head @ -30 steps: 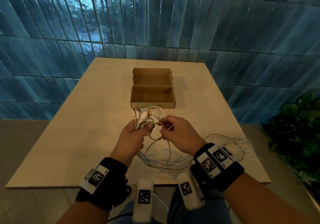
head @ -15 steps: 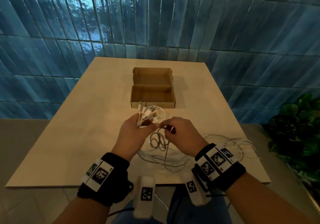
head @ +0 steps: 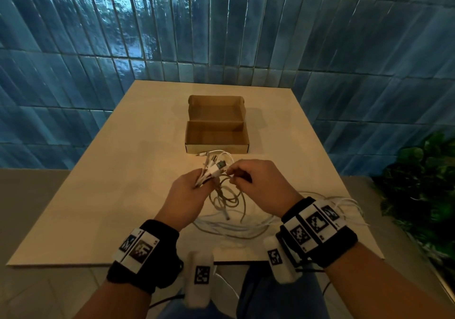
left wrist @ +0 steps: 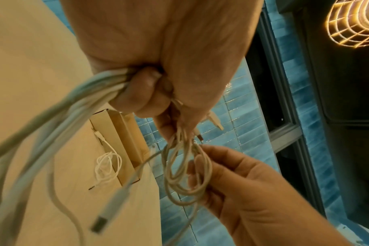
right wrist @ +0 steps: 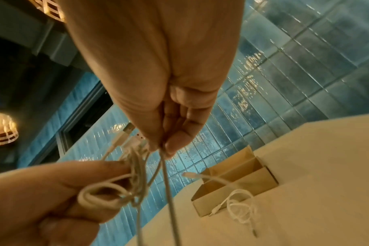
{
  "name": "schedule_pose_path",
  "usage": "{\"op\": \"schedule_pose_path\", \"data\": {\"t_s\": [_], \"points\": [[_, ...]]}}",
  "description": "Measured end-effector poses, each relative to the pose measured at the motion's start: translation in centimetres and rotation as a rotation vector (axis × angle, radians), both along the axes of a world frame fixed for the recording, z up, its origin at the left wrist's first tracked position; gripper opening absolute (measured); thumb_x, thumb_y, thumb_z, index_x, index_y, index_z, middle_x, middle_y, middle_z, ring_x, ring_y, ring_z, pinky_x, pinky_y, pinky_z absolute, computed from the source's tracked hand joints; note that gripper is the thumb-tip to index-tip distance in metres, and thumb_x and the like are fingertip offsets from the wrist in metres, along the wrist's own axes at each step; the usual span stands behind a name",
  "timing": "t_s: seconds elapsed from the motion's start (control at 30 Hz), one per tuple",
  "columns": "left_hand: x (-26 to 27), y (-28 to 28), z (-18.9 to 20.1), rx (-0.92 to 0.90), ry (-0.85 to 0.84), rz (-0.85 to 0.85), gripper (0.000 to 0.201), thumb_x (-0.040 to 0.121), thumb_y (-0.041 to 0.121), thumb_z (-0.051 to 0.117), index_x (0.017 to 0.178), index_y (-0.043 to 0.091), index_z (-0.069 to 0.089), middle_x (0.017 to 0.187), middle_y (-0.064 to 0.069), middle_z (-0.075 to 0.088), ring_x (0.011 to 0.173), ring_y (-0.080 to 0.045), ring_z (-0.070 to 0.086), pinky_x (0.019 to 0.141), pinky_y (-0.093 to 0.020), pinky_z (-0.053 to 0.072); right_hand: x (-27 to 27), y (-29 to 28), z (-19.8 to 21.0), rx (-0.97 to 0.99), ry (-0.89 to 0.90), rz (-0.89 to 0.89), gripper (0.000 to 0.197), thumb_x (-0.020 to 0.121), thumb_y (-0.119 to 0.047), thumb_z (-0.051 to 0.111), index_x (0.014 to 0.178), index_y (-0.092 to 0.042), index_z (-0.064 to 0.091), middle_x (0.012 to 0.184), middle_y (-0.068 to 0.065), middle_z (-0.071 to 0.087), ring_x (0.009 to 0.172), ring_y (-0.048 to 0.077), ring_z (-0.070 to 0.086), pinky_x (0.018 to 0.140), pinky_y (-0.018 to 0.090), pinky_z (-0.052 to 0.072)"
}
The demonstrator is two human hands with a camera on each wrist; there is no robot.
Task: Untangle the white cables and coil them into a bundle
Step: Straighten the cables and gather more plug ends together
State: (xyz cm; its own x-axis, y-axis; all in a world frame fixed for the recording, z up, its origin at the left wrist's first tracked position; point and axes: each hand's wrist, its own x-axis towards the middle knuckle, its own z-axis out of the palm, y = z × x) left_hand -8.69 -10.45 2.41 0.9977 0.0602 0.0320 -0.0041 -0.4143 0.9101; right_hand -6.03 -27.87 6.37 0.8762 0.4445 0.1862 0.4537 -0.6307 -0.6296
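My left hand grips a bunch of white cables, whose USB plugs stick up out of the fist. Tangled thin loops hang between both hands. My right hand pinches a strand of them between thumb and fingers. In the left wrist view the left hand clasps thick strands, and the right hand has fingers in the loops. In the right wrist view the right hand pinches two strands. More cable trails over the table.
An open cardboard box stands mid-table, with a small separate white cable coil lying against its front wall. Loose cable spreads to the table's right edge. A green plant stands to the right, and blue tiled walls are behind.
The wide loop that hung below my hands has drawn up into smaller tangled loops between them. Both hands stay close together, about where they were.
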Motion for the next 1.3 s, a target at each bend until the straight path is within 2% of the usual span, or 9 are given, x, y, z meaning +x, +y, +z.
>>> {"op": "schedule_pose_path", "data": {"t_s": [0.1, 0.27, 0.43, 0.6, 0.73, 0.83, 1.03, 1.13, 1.3], "points": [[-0.1, 0.1, -0.1, -0.101, 0.043, 0.05, 0.019, 0.096, 0.022, 0.057, 0.081, 0.016, 0.066, 0.051, 0.013, 0.054, 0.05, -0.006, 0.042, 0.055, -0.032, 0.031, 0.1, -0.2, -0.2, -0.056, -0.044, -0.046, 0.014, 0.09, -0.011, 0.058, 0.097, -0.012, 0.069, 0.092, 0.003, 0.069, 0.083, 0.014, 0.061, 0.078, 0.026, 0.049], [0.2, 1.1, -0.2, -0.185, 0.06, 0.125, 0.024, 0.098, 0.018, 0.055, 0.074, 0.023, 0.055, 0.042, 0.009, 0.042, 0.049, -0.009, 0.032, 0.05, -0.035, 0.027, -0.3, -1.2, -0.5, 0.293, 0.246, -0.086, 0.017, 0.093, -0.006, 0.052, 0.085, -0.021, 0.054, 0.084, -0.004, 0.063, 0.071, -0.002, 0.057, 0.067, 0.014, 0.045], [0.2, 0.7, -0.6, -0.171, 0.054, 0.14, 0.014, 0.097, 0.02, 0.056, 0.09, 0.009, 0.063, 0.049, 0.008, 0.039, 0.05, -0.01, 0.033, 0.051, -0.034, 0.028, -0.1, -1.6, -0.5, 0.437, 0.428, -0.093, 0.016, 0.1, -0.012, 0.04, 0.087, -0.014, 0.049, 0.072, -0.002, 0.057, 0.062, 0.008, 0.049, 0.058, 0.023, 0.041], [0.0, 1.0, -0.7, -0.228, 0.041, 0.165, 0.016, 0.098, 0.02, 0.054, 0.083, 0.02, 0.059, 0.05, 0.009, 0.037, 0.051, -0.01, 0.031, 0.051, -0.034, 0.027, 1.1, -3.2, -2.5, 0.414, 0.496, -0.339, 0.013, 0.099, -0.01, 0.036, 0.101, -0.014, 0.049, 0.068, 0.005, 0.053, 0.053, 0.013, 0.041, 0.051, 0.025, 0.034], [0.1, 1.3, -0.7, -0.242, 0.028, 0.169, 0.018, 0.097, 0.02, 0.055, 0.08, 0.021, 0.059, 0.047, 0.01, 0.043, 0.051, -0.009, 0.031, 0.051, -0.034, 0.026, 1.7, -4.7, -3.9, 0.152, 0.41, -0.431, 0.045, 0.092, -0.011, 0.055, 0.134, -0.017, 0.038, 0.095, 0.004, 0.056, 0.071, 0.015, 0.056, 0.065, 0.027, 0.047], [0.1, 1.3, -0.7, -0.234, 0.028, 0.169, 0.019, 0.097, 0.02, 0.055, 0.079, 0.017, 0.059, 0.042, 0.013, 0.043, 0.05, -0.01, 0.03, 0.051, -0.035, 0.025, 1.0, -4.1, -3.2, 0.185, 0.233, -0.428, 0.07, 0.086, -0.014, 0.065, 0.144, -0.024, 0.027, 0.12, 0.001, 0.039, 0.084, 0.011, 0.054, 0.083, 0.026, 0.045], [0.2, 0.5, -0.4, -0.238, 0.055, 0.177, 0.019, 0.097, 0.02, 0.056, 0.078, 0.016, 0.058, 0.041, 0.014, 0.043, 0.049, -0.011, 0.032, 0.05, -0.034, 0.026, -1.5, 0.2, -0.7, 0.107, 0.061, 0.025, 0.033, 0.086, -0.032, 0.065, 0.116, -0.02, 0.06, 0.108, -0.007, 0.051, 0.089, -0.001, 0.05, 0.074, 0.005, 0.038], [0.1, 0.4, -0.1, -0.265, 0.07, 0.159, 0.018, 0.097, 0.021, 0.055, 0.084, 0.011, 0.06, 0.042, 0.016, 0.044, 0.049, -0.008, 0.032, 0.05, -0.031, 0.027, -1.3, 1.1, -1.6, -0.067, 0.047, 0.096, 0.042, 0.08, -0.034, 0.072, 0.117, -0.019, 0.059, 0.112, -0.004, 0.052, 0.098, 0.008, 0.05, 0.085, 0.017, 0.04], [0.1, 0.8, -0.1, -0.338, 0.118, 0.176, 0.023, 0.099, 0.022, 0.052, 0.08, 0.011, 0.062, 0.042, 0.011, 0.033, 0.045, -0.01, 0.026, 0.044, -0.024, 0.024, -0.8, 0.9, -1.8, -0.018, 0.131, -0.013, 0.012, 0.093, -0.023, 0.056, 0.09, -0.012, 0.061, 0.093, 0.003, 0.064, 0.087, 0.019, 0.059, 0.079, 0.036, 0.048]]}}
